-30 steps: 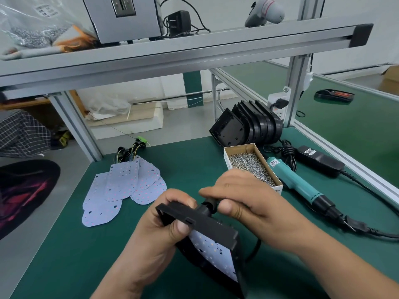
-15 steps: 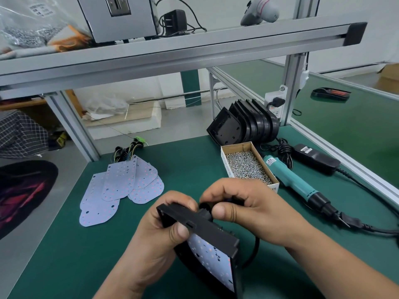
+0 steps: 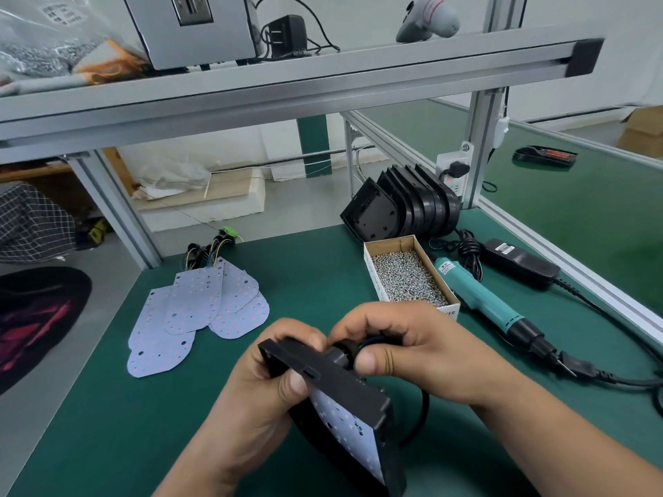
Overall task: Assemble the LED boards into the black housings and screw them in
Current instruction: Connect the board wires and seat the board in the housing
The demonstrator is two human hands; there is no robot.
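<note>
— Where is the black housing (image 3: 358, 383)?
— Near the front edge of the green table (image 3: 305, 267), held tilted above it, with an LED board (image 3: 341, 421) seated inside.
— And the hands?
— The left hand (image 3: 265, 385) grips the housing's left corner, thumb over the rim. The right hand (image 3: 412, 342) pinches a round black fitting (image 3: 341, 355) at the housing's far edge, fingers curled around it.
— What else lies there?
— Spare LED boards (image 3: 201, 310) overlap at the left. A box of screws (image 3: 409, 278) sits to the right, just beside a teal electric screwdriver (image 3: 480, 299). More housings (image 3: 401, 206) stand stacked at the far right.
</note>
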